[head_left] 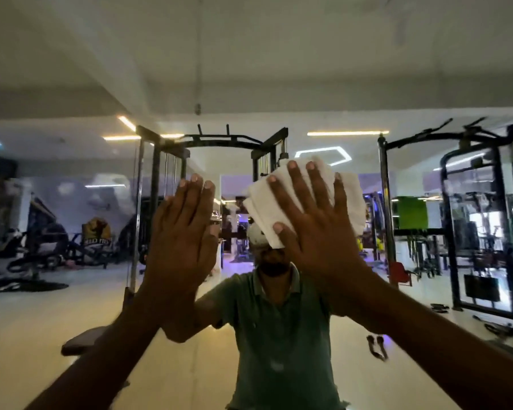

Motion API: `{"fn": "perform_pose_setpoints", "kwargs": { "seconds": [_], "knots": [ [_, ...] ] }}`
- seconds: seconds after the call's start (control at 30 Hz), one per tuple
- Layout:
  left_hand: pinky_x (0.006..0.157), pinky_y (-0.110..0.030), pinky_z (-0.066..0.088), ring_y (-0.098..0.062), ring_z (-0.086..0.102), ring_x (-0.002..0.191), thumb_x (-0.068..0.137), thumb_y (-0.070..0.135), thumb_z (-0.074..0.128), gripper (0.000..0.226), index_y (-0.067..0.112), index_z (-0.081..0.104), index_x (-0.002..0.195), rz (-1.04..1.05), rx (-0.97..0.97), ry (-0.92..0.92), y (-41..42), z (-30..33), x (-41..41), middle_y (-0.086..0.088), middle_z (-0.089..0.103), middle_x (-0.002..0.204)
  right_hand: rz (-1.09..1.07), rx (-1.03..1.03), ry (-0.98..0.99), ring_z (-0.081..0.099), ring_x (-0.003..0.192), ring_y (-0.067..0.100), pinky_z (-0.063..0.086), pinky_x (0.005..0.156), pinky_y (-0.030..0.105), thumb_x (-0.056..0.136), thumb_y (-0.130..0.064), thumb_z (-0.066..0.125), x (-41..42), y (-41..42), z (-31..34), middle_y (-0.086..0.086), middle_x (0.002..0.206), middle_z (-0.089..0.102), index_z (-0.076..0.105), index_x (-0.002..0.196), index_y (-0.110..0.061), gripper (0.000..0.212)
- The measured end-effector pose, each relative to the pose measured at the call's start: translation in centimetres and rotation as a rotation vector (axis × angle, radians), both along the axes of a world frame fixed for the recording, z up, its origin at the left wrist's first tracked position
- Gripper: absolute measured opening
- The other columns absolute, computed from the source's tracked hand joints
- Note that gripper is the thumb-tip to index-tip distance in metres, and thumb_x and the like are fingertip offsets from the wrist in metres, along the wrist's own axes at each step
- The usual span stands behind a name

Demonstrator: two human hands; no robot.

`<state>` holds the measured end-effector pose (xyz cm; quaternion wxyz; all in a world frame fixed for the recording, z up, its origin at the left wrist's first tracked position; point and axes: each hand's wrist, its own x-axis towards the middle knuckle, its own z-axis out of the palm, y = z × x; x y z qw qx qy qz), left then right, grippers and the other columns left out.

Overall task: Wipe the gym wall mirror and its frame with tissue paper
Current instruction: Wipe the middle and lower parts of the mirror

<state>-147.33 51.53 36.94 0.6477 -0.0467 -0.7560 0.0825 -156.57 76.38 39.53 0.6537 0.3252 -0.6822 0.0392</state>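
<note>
While right hand [311, 220] presses tissue paper [350, 199] flat on mirror [71, 276], left hand [184, 232] spread bare beside it.

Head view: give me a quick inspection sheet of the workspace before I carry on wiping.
Surface: the mirror fills the view; a hazy patch shows at upper left of the left hand.
Job's things: folded white tissue paper pressed flat on the glass; the frame is not seen.
Clutter: nothing seen on the glass itself.
Grips: left hand open, flat against the mirror, no tissue; right hand open, fingers spread, pressing the tissue.
Cables: nothing seen near the hands; only gym machine cables in the reflection.
Surroundings: reflected cable machine, a rack at the right, a bench, strip lights overhead.
</note>
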Motion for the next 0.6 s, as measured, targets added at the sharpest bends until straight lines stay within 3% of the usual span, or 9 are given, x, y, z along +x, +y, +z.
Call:
{"fn": "perform_pose_setpoints", "kwargs": {
  "seconds": [0.17,0.3,0.47,0.6],
  "knots": [
    [0.128,-0.042,-0.008,-0.024,-0.008,0.160,0.103,0.049,0.019,0.072,0.016,0.002,0.165,0.100,-0.017,-0.091,0.0,-1.1,1.1,-0.010,-0.003,0.173,-0.045,-0.174,-0.076,-0.012,0.161,0.034,-0.001,0.126,0.066,0.105,-0.054,0.027,-0.4,3.5,-1.9,0.009,0.175,-0.009,0.004,0.168,-0.025,0.074],
    [0.124,-0.032,-0.021,-0.022,-0.012,0.160,0.103,0.057,0.021,0.079,0.013,0.000,0.165,0.152,0.010,-0.121,-0.9,-2.4,1.5,-0.010,-0.006,0.173,-0.045,-0.423,-0.188,-0.013,0.160,0.039,0.001,0.123,0.071,0.104,-0.055,0.022,1.2,-1.5,-0.9,0.012,0.175,-0.011,-0.002,0.168,-0.027,0.074],
    [0.126,-0.037,-0.012,-0.019,-0.014,0.159,0.096,0.076,0.005,0.089,0.019,-0.007,0.164,0.084,0.022,-0.156,-1.6,-2.5,2.0,-0.005,-0.010,0.173,-0.035,-0.091,-0.087,-0.010,0.160,0.043,0.000,0.122,0.072,0.104,-0.056,0.023,3.1,-7.9,-0.1,0.016,0.174,-0.006,0.005,0.168,-0.025,0.073],
    [0.127,-0.041,-0.009,-0.019,-0.017,0.158,0.094,0.077,0.013,0.093,0.020,-0.011,0.163,0.084,0.020,-0.201,-1.7,-2.2,2.5,-0.005,-0.014,0.172,-0.037,0.145,0.014,-0.006,0.161,0.038,0.004,0.124,0.069,0.106,-0.058,0.023,1.1,-1.1,-1.3,0.012,0.175,-0.001,0.011,0.168,-0.026,0.071]
  ]
}}
